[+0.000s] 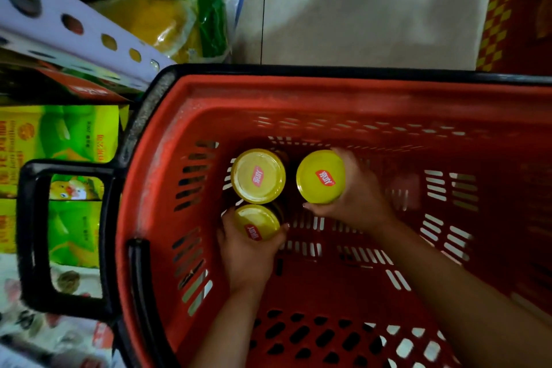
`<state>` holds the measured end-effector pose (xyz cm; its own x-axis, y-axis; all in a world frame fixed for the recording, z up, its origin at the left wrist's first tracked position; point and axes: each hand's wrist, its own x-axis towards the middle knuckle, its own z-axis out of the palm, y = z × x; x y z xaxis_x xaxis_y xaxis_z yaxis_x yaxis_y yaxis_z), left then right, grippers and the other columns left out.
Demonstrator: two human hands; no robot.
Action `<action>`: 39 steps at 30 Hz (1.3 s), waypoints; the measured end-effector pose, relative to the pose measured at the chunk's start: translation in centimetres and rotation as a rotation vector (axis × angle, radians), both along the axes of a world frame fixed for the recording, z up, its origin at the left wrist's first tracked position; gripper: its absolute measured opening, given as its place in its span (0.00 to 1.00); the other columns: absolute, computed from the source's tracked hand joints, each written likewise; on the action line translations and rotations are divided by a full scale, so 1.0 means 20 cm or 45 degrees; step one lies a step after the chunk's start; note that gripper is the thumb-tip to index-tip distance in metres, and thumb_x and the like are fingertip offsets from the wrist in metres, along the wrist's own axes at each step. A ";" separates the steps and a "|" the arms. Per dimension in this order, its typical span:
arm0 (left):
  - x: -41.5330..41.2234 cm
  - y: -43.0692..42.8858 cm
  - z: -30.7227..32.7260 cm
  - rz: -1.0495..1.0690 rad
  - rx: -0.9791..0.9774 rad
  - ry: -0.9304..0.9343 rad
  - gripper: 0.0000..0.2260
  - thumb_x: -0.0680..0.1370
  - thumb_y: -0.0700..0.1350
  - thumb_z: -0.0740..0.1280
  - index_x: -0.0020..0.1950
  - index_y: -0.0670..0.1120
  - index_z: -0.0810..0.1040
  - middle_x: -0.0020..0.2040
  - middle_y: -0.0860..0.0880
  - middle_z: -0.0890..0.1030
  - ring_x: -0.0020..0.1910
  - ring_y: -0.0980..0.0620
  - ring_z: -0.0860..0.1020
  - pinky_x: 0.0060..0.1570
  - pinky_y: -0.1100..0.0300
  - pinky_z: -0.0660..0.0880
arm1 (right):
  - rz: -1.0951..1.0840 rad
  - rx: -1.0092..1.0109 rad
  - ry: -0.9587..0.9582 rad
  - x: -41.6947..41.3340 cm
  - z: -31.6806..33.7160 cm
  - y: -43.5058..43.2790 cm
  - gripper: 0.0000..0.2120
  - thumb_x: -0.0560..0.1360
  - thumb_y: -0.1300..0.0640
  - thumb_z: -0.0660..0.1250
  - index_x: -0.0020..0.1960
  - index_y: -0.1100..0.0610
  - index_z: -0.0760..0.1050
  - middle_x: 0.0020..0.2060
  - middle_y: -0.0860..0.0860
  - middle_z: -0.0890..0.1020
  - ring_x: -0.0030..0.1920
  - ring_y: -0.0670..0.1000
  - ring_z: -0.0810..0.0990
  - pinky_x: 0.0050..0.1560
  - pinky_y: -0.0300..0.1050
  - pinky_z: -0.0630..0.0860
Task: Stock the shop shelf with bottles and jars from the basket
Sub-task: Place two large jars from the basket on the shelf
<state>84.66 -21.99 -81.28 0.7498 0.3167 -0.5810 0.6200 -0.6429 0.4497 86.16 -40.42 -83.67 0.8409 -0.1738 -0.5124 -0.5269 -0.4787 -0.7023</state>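
Down in the red basket [167, 176], I have my left hand [248, 257] wrapped around one yellow-lidded jar [257, 222] and my right hand [352, 197] around another [321, 177], fingers curled tight on each. A third jar [258, 176] stands untouched. Next I'd lift both straight up toward the shelf [74, 30].

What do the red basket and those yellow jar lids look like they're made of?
Red basket: moulded plastic by the look, matt and scuffed, with slotted walls and a black rim. Yellow jar lids, such as the free one: probably painted metal, going by the smooth sheen, raised edge and printed red logo, though plastic is possible.
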 end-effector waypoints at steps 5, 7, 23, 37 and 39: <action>-0.01 0.02 0.14 -0.082 0.025 0.018 0.38 0.57 0.51 0.79 0.63 0.47 0.67 0.59 0.44 0.74 0.60 0.44 0.72 0.58 0.51 0.72 | -0.138 -0.012 0.056 -0.06 0.15 -0.05 0.47 0.53 0.52 0.82 0.67 0.56 0.65 0.55 0.48 0.75 0.54 0.44 0.71 0.49 0.26 0.60; 0.00 0.00 0.24 -0.114 0.022 0.028 0.38 0.58 0.50 0.79 0.64 0.46 0.67 0.61 0.45 0.73 0.61 0.44 0.71 0.55 0.57 0.68 | -0.171 -0.024 0.052 -0.08 0.26 -0.08 0.46 0.52 0.51 0.82 0.66 0.56 0.66 0.54 0.46 0.73 0.55 0.44 0.71 0.51 0.25 0.60; 0.06 -0.10 1.82 -0.490 -0.116 0.016 0.40 0.58 0.55 0.78 0.65 0.51 0.65 0.62 0.45 0.72 0.58 0.43 0.74 0.56 0.54 0.72 | -0.352 -0.103 -0.045 -0.30 2.04 -0.29 0.44 0.54 0.45 0.80 0.64 0.51 0.64 0.48 0.44 0.74 0.50 0.45 0.73 0.51 0.37 0.68; 0.13 -0.19 3.09 -1.145 -0.241 -0.239 0.40 0.57 0.60 0.76 0.63 0.49 0.65 0.56 0.44 0.77 0.55 0.42 0.76 0.52 0.54 0.73 | -0.812 -0.197 -0.261 -0.81 3.25 -0.24 0.39 0.50 0.41 0.80 0.56 0.46 0.68 0.48 0.49 0.80 0.52 0.53 0.79 0.53 0.43 0.73; 0.14 -0.25 3.19 -1.297 -0.275 -0.303 0.40 0.59 0.58 0.77 0.64 0.47 0.63 0.57 0.41 0.77 0.56 0.41 0.76 0.51 0.54 0.72 | -0.908 -0.250 -0.324 -0.91 3.34 -0.20 0.38 0.52 0.46 0.81 0.58 0.47 0.67 0.49 0.48 0.78 0.52 0.52 0.78 0.51 0.41 0.71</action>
<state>87.40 -26.90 -17.38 0.7047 -0.6151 -0.3536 -0.2830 -0.7007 0.6549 67.97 -44.39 -16.95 0.5796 -0.7838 -0.2230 -0.5882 -0.2130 -0.7802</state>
